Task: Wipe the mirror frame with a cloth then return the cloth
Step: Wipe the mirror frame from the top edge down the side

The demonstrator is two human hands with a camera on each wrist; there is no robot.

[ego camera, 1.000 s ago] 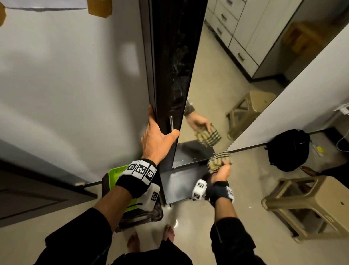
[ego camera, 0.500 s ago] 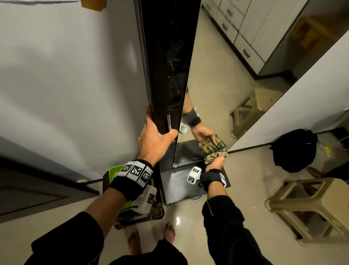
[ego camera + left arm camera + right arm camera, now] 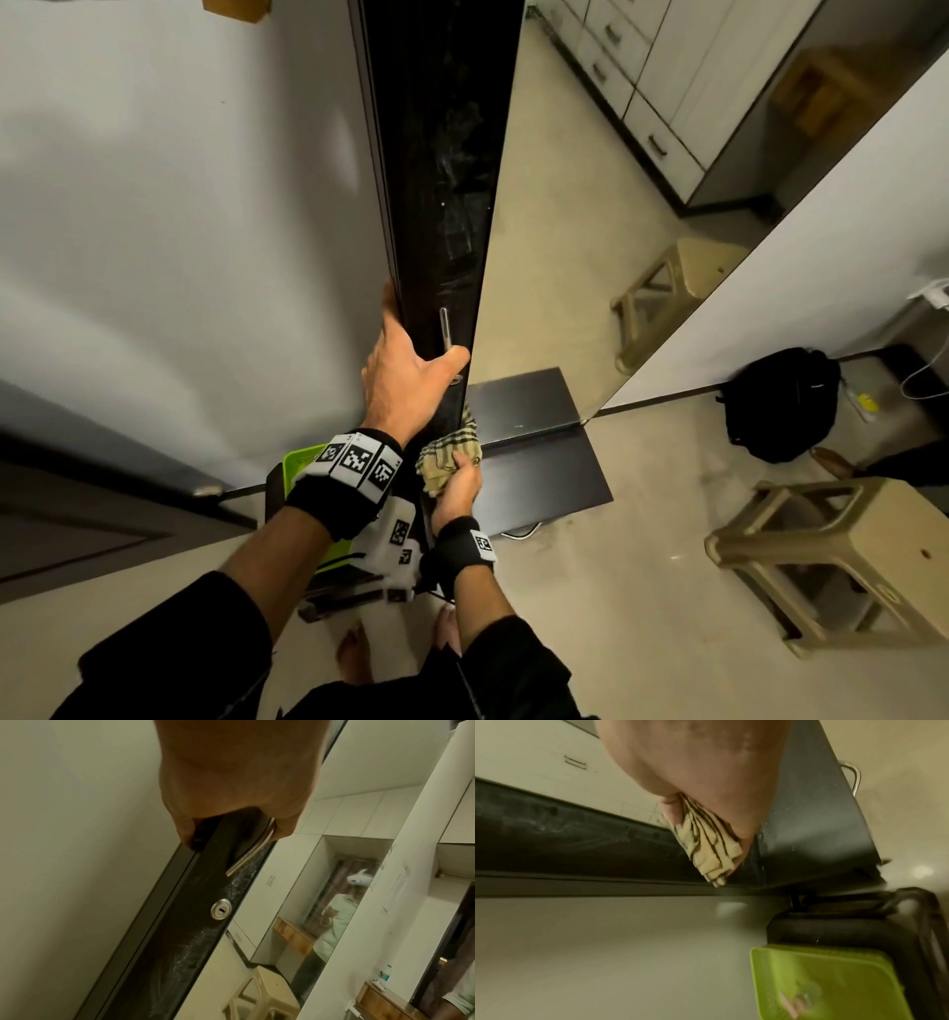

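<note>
A tall mirror (image 3: pixel 554 216) stands in a dark, dusty frame (image 3: pixel 444 154) that carries a small metal handle (image 3: pixel 444 329) and a keyhole (image 3: pixel 221 909). My left hand (image 3: pixel 405 370) grips the frame edge (image 3: pixel 185 923), thumb across the front by the handle, fingers behind. Below it my right hand (image 3: pixel 457 488) holds a bunched beige checked cloth (image 3: pixel 444 457) against the frame's lower part, near the dark base plate (image 3: pixel 539 478). In the right wrist view the cloth (image 3: pixel 711 847) is pinched in my fingers and touches the frame (image 3: pixel 577 845).
A green tray (image 3: pixel 300 457) sits on a dark stand (image 3: pixel 859 925) at the left of the mirror base. A beige plastic stool (image 3: pixel 842 560) stands at the right, a black backpack (image 3: pixel 780 406) against the white wall. My bare feet (image 3: pixel 354 652) are on the tiled floor.
My right hand has carried the cloth leftward from the mirror's bottom right area to the frame's lower part under my left hand. The left hand has kept its grip on the frame.
</note>
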